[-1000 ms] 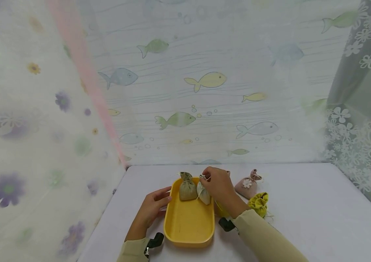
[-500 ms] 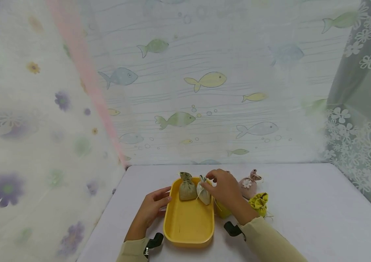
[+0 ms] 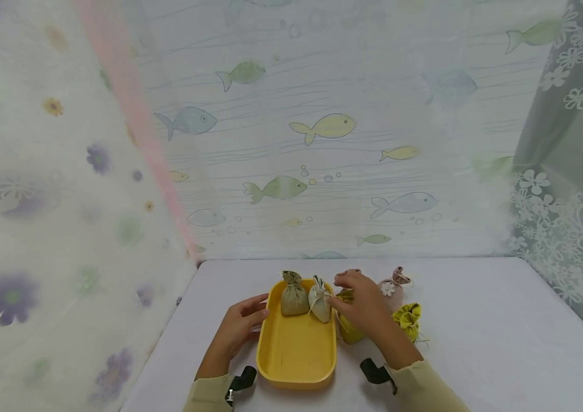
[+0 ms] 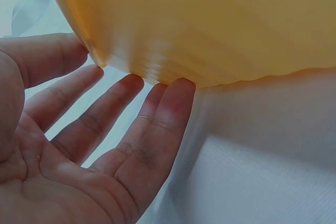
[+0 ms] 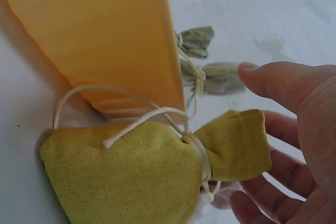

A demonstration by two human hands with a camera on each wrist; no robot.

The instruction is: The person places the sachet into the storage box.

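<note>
A yellow tray (image 3: 296,349) stands on the table with a khaki drawstring pouch (image 3: 294,300) and a pale grey drawstring pouch (image 3: 319,306) upright at its far end. My left hand (image 3: 238,326) rests its fingertips against the tray's left wall; in the left wrist view its fingers (image 4: 176,100) are extended along the yellow side. Just off the tray's right rim is my right hand (image 3: 365,303), thumb and fingers parted. In the right wrist view the neck of a mustard-yellow drawstring pouch (image 5: 126,171) lies between thumb and fingers, the fingers partly behind it.
Right of the right hand sit a pink pouch (image 3: 393,293) with a white flower and a bright yellow pouch (image 3: 407,321). Another pinkish top (image 3: 355,270) shows behind the hand. A fish-print curtain (image 3: 342,171) hangs at the table's far edge.
My right hand has let go of the pale grey pouch in the tray and moved right, over the mustard-yellow pouch outside it. The left hand stays at the tray.
</note>
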